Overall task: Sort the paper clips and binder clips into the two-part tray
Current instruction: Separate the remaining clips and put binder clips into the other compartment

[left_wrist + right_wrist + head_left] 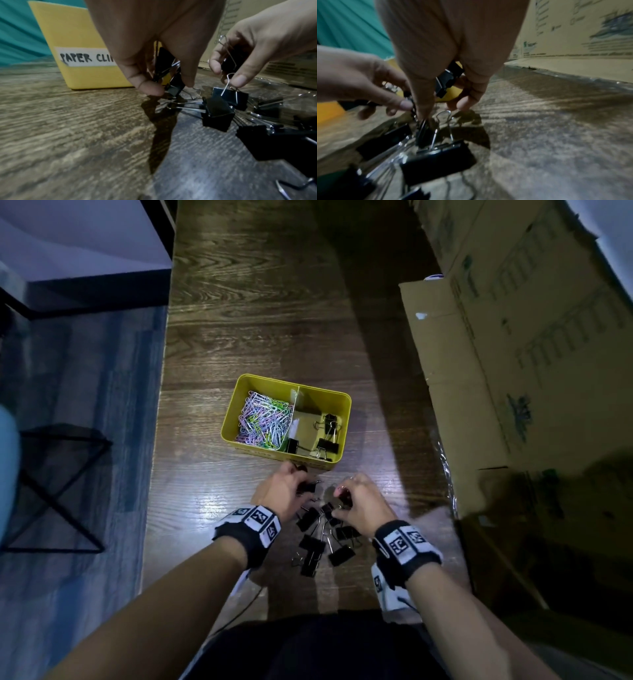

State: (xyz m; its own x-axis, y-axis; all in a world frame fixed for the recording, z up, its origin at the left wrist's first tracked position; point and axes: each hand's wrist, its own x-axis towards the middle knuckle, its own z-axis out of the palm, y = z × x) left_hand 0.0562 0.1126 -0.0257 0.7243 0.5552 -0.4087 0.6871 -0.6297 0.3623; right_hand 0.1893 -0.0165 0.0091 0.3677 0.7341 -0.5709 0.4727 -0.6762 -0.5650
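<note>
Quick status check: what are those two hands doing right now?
Left hand, right hand: each gripping black metal binder clips. More loose on table. Yellow two-part tray ahead, path unobstructed.

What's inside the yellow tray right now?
Yellow tray: the left part holds pastel paper clips, the right part a few black binder clips. Anything beneath the paper clips is covered.

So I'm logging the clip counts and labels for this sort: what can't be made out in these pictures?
- Tray label, left wrist view: reads "PAPER CLI", the rest hidden by the left hand.
- Loose binder clips, head view: overlapping, partly under both hands; count unclear.
- Binder clip in the right hand, right wrist view: mostly covered by fingers.
- Cardboard box print: blurred.
</note>
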